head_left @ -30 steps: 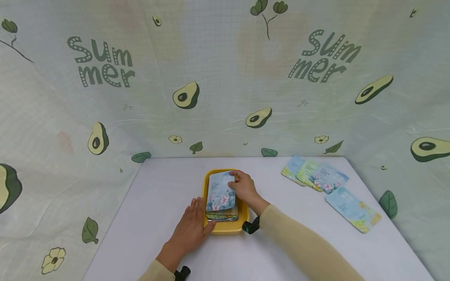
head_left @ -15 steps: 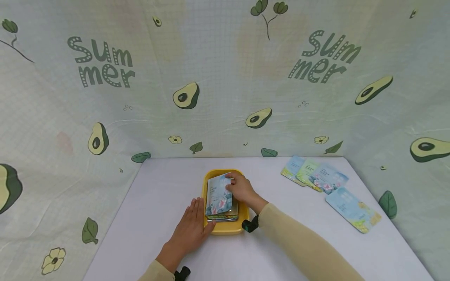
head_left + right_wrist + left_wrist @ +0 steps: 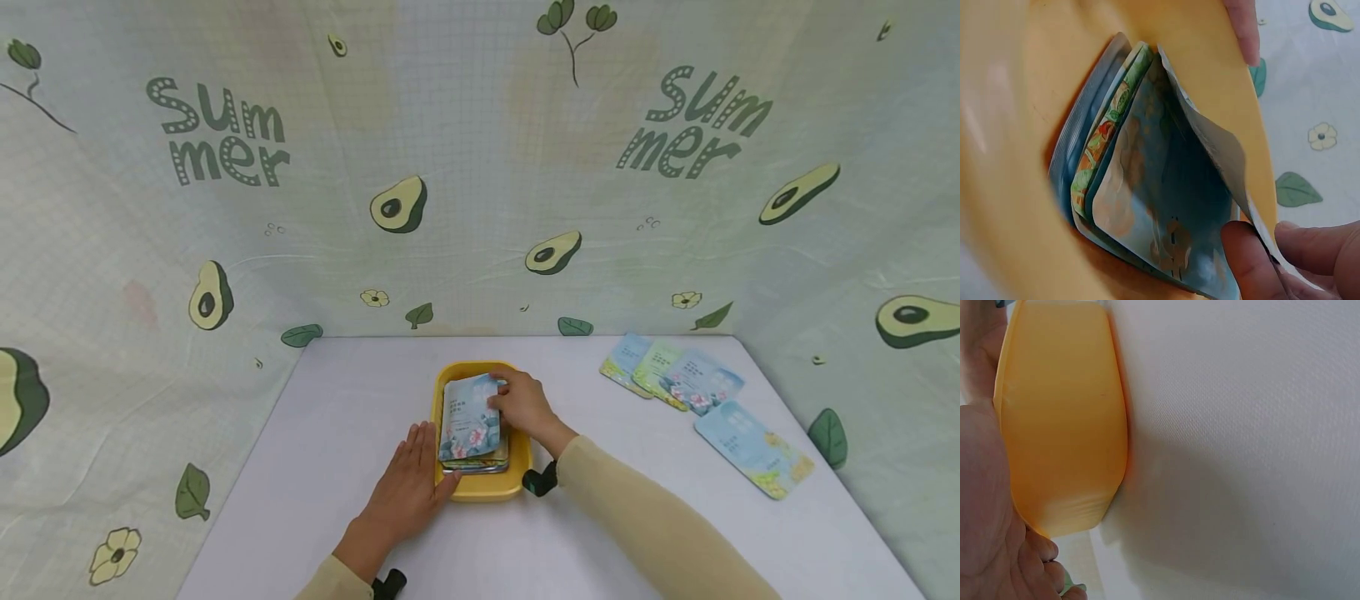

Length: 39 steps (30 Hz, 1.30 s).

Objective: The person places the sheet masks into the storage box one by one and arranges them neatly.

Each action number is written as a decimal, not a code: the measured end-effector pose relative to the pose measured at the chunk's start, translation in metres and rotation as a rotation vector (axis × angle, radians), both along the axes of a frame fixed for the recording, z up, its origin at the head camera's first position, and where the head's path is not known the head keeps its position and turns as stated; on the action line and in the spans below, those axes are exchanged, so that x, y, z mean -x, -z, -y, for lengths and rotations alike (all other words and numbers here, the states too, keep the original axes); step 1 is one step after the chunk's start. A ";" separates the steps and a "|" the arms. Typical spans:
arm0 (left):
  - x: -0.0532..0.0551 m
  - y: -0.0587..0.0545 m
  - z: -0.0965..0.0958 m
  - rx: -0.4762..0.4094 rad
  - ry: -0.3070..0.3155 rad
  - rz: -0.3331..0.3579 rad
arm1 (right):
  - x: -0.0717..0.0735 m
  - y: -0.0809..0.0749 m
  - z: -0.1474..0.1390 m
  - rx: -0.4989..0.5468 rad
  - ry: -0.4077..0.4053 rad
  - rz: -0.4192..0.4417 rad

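Note:
A yellow plastic basin (image 3: 480,492) stands on the white table with a stack of flat printed sachets (image 3: 1141,162) lying in it. My right hand (image 3: 525,404) pinches the right edge of a light blue sachet with pink flowers (image 3: 471,412) between thumb and fingers. In the right wrist view, this sachet (image 3: 1216,144) is tilted up on the pinched side, over the one beneath. My left hand (image 3: 405,483) rests along the basin's left rim, fingers straight and together, thumb at the front left corner. From the left wrist, the basin's outer wall (image 3: 1063,419) shows beside the palm.
At the back right of the table, blue and green sachets (image 3: 660,371) overlap in a fan. Another light blue sachet (image 3: 753,447) lies in front of them, nearer the right edge. A cloth with avocado prints (image 3: 480,167) hangs behind the table and at both sides.
The right hand has lowered the pinched sachet onto the stack in the basin, moving it slightly left and then a little back to the right. The left hand stays at the rim.

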<state>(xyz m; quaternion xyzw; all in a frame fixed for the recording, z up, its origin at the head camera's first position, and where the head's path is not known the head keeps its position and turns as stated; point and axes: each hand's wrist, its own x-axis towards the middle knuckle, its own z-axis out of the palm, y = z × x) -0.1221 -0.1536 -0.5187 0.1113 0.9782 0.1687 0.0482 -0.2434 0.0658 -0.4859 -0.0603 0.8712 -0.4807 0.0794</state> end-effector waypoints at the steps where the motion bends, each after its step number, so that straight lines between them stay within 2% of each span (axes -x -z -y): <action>1: 0.000 0.000 0.000 0.000 -0.001 0.001 | 0.000 0.000 -0.001 0.010 0.002 0.004; 9: -0.001 -0.001 -0.002 0.000 -0.010 0.000 | 0.000 -0.002 -0.006 0.043 0.022 0.032; 17: 0.000 -0.001 -0.002 0.005 -0.005 0.001 | -0.001 -0.008 -0.018 -0.032 0.053 -0.044; 22: -0.001 0.000 -0.002 0.010 -0.008 0.005 | -0.003 -0.010 -0.038 -0.129 0.091 -0.188; 25: -0.001 0.001 -0.003 0.015 -0.010 0.006 | -0.002 -0.005 -0.060 -0.242 0.095 -0.337; 28: -0.001 0.001 -0.003 0.011 -0.010 0.002 | 0.002 0.004 -0.088 -0.386 0.090 -0.406; 30: -0.001 0.002 -0.003 0.010 -0.012 -0.002 | 0.007 0.012 -0.109 -0.459 0.081 -0.393; 33: -0.001 0.002 -0.003 -0.002 -0.012 -0.005 | 0.012 0.023 -0.143 -0.551 0.066 -0.326; 39: -0.001 0.002 -0.002 0.010 -0.015 0.004 | 0.020 0.037 -0.201 -0.654 0.113 -0.222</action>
